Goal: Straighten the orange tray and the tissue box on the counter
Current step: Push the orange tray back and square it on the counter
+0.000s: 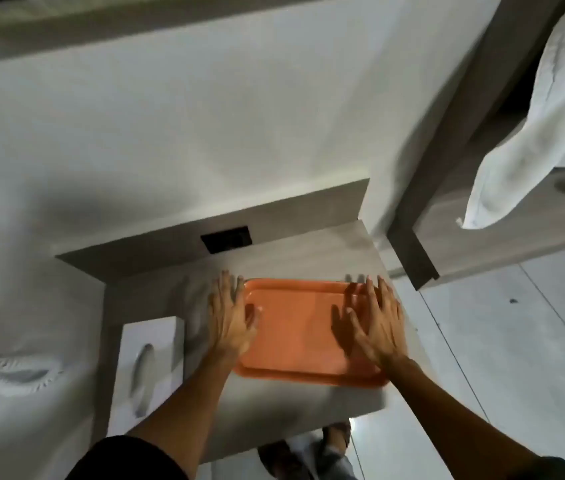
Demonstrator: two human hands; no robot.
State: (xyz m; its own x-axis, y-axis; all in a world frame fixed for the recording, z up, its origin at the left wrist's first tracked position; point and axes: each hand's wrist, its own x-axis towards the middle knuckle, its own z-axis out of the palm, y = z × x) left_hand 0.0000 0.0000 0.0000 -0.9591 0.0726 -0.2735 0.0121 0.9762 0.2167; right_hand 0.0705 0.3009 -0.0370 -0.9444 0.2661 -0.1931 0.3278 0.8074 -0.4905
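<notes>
Fingers spread flat on both hands, L hand point(231, 315) & R hand point(376, 323) covering orange tray point(300, 336) ends, tissue box point(147, 370) blurred

Head view: steep downward, close over counter point(177, 299).

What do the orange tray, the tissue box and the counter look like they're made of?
Orange tray: probably moulded plastic, smooth with a faint sheen and a raised rim. Tissue box: likely matte white cardboard, with a slot on top. Counter: grey wood-grain surface, perhaps laminate; blur leaves it open.
</notes>
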